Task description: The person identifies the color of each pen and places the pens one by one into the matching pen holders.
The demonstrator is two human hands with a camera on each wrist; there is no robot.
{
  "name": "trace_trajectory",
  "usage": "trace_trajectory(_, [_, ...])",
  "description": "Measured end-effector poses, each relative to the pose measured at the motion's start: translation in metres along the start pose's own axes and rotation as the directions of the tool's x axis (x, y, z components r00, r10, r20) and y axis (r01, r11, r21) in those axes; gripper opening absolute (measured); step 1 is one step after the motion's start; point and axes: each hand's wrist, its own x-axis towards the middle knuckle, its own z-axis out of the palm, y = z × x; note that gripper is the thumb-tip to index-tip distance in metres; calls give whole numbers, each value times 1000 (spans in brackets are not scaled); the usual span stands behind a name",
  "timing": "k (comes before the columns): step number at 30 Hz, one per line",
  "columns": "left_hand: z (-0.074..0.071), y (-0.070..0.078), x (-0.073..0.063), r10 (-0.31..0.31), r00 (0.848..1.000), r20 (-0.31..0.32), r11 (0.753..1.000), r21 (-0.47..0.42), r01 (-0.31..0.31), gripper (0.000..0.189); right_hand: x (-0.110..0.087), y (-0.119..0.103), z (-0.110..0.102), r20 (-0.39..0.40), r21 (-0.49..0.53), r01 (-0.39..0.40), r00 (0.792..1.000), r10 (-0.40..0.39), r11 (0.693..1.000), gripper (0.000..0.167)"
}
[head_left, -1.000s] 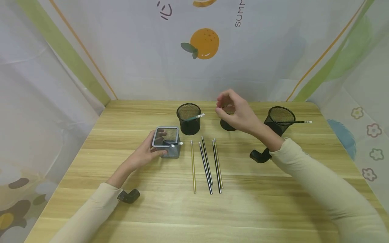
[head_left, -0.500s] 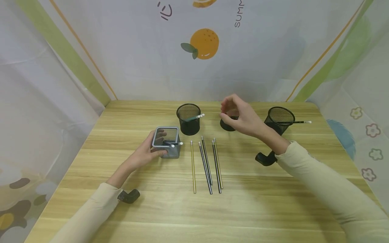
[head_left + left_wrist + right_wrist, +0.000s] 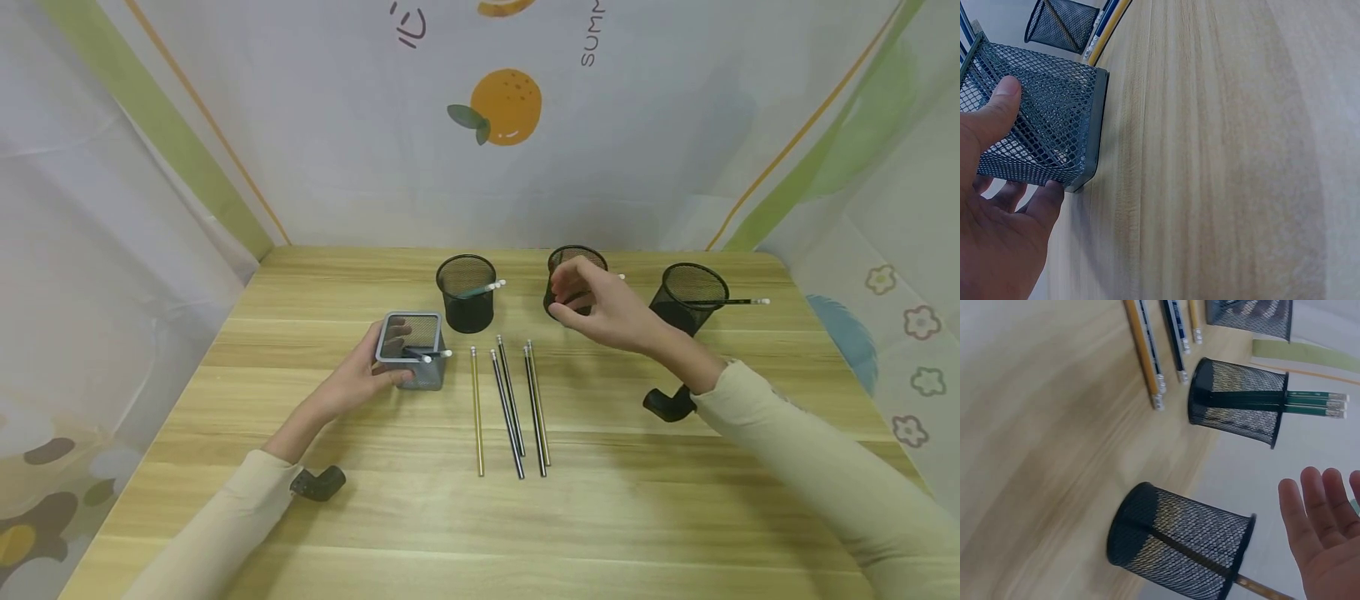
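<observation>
A square grey mesh pencil holder [image 3: 423, 377] stands at the table's left, with several pencils in it. My left hand [image 3: 356, 383] grips its side; in the left wrist view, the thumb [image 3: 1000, 112] lies across the mesh. Farther back, my right hand [image 3: 603, 308] is in front of the middle round black mesh cup [image 3: 558, 261], fingers loosely bent, holding nothing. A white pencil end [image 3: 621, 277] shows past this cup's rim. The right wrist view shows the cup [image 3: 1172, 519] with one brownish pencil [image 3: 1260, 589] leaning in it, apart from the fingers.
Several pencils lie side by side mid-table, among them a yellow pencil [image 3: 477, 417] and a black pencil [image 3: 535, 408]. A black mesh cup [image 3: 468, 312] with green pencils stands behind them. Another black cup [image 3: 678, 312], holding a black pencil, stands at right.
My right hand has moved down and right, away from the middle cup's mouth, uncovering its rim and the pencil end. The left hand and its holder have stayed still.
</observation>
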Motion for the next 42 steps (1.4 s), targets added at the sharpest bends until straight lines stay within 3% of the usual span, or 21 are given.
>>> trace_trajectory(7, [0,1,0,1,1000,0,1000,-4,-1,82,-9,7,8,88,-34,-89,992,92,995,33])
trace_trajectory(16, [0,0,0,1,1000,-2,1000,-5,-1,82,-17,18,26,138,-127,-225,960,242,966,33])
trace_trajectory(22, [0,-1,-1,3,1000,0,1000,-7,-3,82,-20,27,39,126,-113,-298,942,311,948,24])
trace_trajectory(29, [-1,-1,-1,6,1000,5,1000,-5,-6,81,-17,31,54,177,-41,-379,908,380,925,19])
trace_trajectory(32, [-1,-1,-1,8,1000,7,1000,-6,-8,81,-14,30,60,196,-24,-395,899,392,918,18])
trace_trajectory(42, [-1,0,0,3,1000,7,1000,5,-3,81,-9,25,72,201,-140,-402,883,424,905,12])
